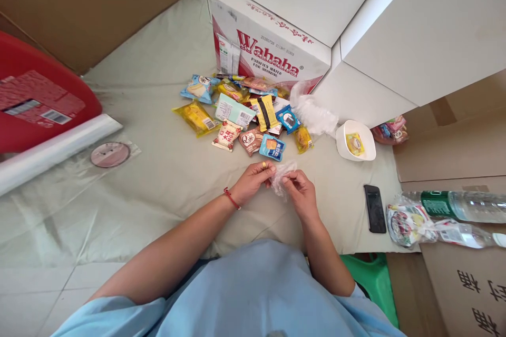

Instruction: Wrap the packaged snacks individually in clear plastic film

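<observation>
A crumpled clear plastic bag [281,178] is stretched between my two hands near the front of the cloth-covered table. My left hand [255,179], with a red string bracelet at the wrist, pinches its left side. On the right side, my right hand [302,192] grips it between thumb and fingers. Just beyond lies a pile of wrapped snacks, among them a blue packet [272,147], a brown packet [250,141], a cream and red packet [226,135] and a yellow packet with a dark stripe [264,112]. More clear plastic bags [314,110] lie bunched right of the pile.
A white bowl [340,143] holding a yellow packet stands to the right, near a black phone [375,209] and plastic bottles [474,206]. Behind the snacks is a Wahaha carton [272,45]. A red container [43,95] and a plastic roll [59,150] are at left.
</observation>
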`<action>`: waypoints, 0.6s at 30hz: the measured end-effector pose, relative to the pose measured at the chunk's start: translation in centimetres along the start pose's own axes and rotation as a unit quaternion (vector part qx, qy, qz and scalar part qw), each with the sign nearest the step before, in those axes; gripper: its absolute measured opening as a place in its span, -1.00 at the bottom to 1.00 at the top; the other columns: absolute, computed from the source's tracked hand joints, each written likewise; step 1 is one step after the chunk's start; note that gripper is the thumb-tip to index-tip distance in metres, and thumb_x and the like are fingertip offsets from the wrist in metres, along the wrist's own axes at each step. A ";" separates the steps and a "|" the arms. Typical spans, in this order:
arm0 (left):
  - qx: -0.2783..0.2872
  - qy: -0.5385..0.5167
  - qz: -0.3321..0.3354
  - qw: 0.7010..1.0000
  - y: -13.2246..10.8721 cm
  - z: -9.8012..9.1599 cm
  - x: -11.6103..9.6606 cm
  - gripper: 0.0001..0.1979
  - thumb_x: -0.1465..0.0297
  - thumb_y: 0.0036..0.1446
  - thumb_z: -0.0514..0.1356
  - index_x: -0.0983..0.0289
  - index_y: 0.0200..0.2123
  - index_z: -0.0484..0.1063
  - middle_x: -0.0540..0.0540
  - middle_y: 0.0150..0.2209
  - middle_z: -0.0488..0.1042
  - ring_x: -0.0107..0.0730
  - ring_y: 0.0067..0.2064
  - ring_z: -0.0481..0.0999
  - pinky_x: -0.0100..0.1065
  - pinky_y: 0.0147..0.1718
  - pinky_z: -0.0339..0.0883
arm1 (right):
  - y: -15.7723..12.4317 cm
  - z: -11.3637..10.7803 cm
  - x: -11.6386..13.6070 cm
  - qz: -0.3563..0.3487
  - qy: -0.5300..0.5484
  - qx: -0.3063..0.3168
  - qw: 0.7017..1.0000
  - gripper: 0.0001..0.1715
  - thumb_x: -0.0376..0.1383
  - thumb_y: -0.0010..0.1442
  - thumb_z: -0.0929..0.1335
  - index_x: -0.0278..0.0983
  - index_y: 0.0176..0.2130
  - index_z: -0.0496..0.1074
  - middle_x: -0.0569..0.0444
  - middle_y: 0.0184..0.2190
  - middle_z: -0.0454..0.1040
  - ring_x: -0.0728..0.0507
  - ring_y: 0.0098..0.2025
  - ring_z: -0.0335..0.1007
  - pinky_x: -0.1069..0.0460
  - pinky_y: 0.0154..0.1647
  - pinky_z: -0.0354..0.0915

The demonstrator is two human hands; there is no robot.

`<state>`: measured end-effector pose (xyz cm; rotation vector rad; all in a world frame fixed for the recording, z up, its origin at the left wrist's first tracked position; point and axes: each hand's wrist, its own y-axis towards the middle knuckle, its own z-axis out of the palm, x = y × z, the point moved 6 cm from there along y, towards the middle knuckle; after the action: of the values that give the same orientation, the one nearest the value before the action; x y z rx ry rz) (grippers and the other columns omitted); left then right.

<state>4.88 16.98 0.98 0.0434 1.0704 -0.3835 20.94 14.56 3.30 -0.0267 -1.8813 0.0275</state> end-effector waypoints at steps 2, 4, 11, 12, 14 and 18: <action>-0.032 -0.029 -0.002 0.999 0.1 -0.6 -0.3 -0.50 -0.01 0.02 0.42 0.25 -0.49 0.33 -0.09 -0.53 0.28 -0.51 -0.47 0.24 -0.42 -0.45 0.17 | 0.3 -1.0 -0.1 0.005 0.047 -0.018 0.999 -0.72 -0.03 0.22 0.48 -0.18 -0.28 0.53 0.11 -0.29 0.47 -0.10 -0.23 0.36 0.00 -0.12 0.32; -0.070 -0.060 -0.001 0.996 0.3 -1.4 -0.8 -0.50 0.00 -0.04 0.45 0.25 -0.49 0.33 -0.09 -0.53 0.26 -0.52 -0.48 0.21 -0.42 -0.46 0.13 | 0.4 -2.3 -0.2 0.030 0.103 -0.028 0.994 -0.70 -0.03 0.20 0.49 -0.18 -0.29 0.50 0.12 -0.29 0.46 -0.09 -0.24 0.34 0.00 -0.14 0.32; -0.056 -0.070 0.009 0.996 0.2 -1.2 -1.3 -0.54 0.06 -0.01 0.45 0.26 -0.49 0.34 -0.07 -0.51 0.26 -0.50 -0.46 0.21 -0.40 -0.44 0.12 | -0.2 -1.6 0.5 0.054 0.088 -0.008 0.995 -0.60 0.07 0.19 0.49 -0.17 -0.21 0.49 0.08 -0.22 0.51 -0.09 -0.25 0.37 0.02 -0.18 0.36; -0.040 -0.064 0.009 0.997 0.1 -0.9 -1.2 -0.55 0.06 0.01 0.44 0.26 -0.49 0.35 -0.06 -0.51 0.27 -0.49 -0.45 0.22 -0.40 -0.43 0.14 | -0.1 -0.7 0.6 0.051 0.078 0.003 0.996 -0.58 0.06 0.16 0.51 -0.17 -0.18 0.49 0.08 -0.20 0.52 -0.10 -0.22 0.38 0.01 -0.16 0.37; -0.019 -0.062 0.001 0.998 -0.1 -0.5 -1.0 -0.56 0.07 0.02 0.44 0.27 -0.48 0.38 -0.06 -0.51 0.30 -0.48 -0.43 0.25 -0.40 -0.41 0.16 | 0.2 0.9 0.6 0.051 0.084 0.024 0.995 -0.58 0.04 0.13 0.53 -0.18 -0.20 0.50 0.09 -0.22 0.52 -0.11 -0.20 0.39 0.02 -0.15 0.37; -0.048 -0.103 -0.011 0.993 0.1 -1.1 -1.0 -0.56 0.11 -0.04 0.47 0.26 -0.50 0.34 -0.07 -0.52 0.27 -0.49 -0.46 0.24 -0.40 -0.44 0.16 | 0.9 0.6 0.4 0.066 0.150 0.009 0.986 -0.65 -0.02 0.12 0.55 -0.20 -0.31 0.50 0.16 -0.35 0.48 -0.04 -0.30 0.34 0.06 -0.20 0.32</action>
<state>3.59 17.59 1.28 -0.0925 0.8844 -0.3470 20.27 15.46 3.47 -0.1358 -1.5751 0.1234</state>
